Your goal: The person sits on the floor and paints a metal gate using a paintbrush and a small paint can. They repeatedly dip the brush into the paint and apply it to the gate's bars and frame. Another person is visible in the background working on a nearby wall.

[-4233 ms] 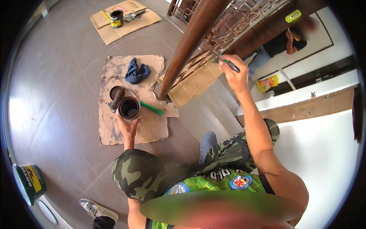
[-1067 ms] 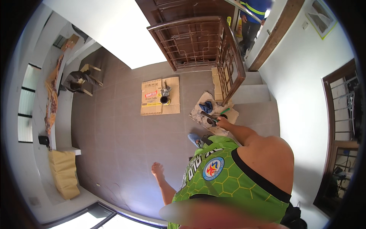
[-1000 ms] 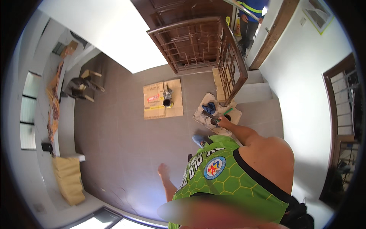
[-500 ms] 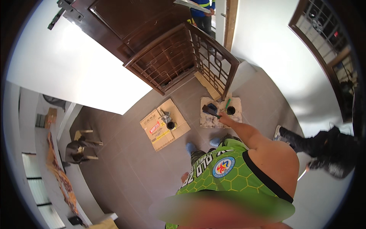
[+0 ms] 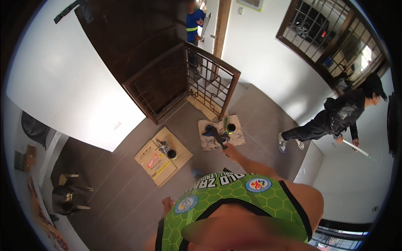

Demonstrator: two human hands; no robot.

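My right hand (image 5: 229, 149) is closed around the handle of a dark paintbrush (image 5: 217, 135). Its broad end points away from me, above a stained cardboard sheet (image 5: 205, 145). On that sheet stand an open can of dark liquid (image 5: 231, 128) and a green-handled tool (image 5: 226, 122), with a dark blue item (image 5: 208, 131) beside the brush. My left hand (image 5: 168, 202) hangs low at my left side, its fingers curled; whatever may be in them is hidden. Just beyond the sheet is the edge of a dark brown metal gate (image 5: 229, 97) with a grille.
A flattened cardboard box (image 5: 161, 172) left of centre bears another open can (image 5: 171, 154). A stool (image 5: 69, 194) stands far left. On the right, a person in dark clothes (image 5: 341, 115) holds a white pole (image 5: 356, 148). Another person in blue (image 5: 193, 23) stands in the doorway.
The view has shifted, with my body more upright. My right hand has drawn the paintbrush back toward me. The person at right now stands more fully in view.
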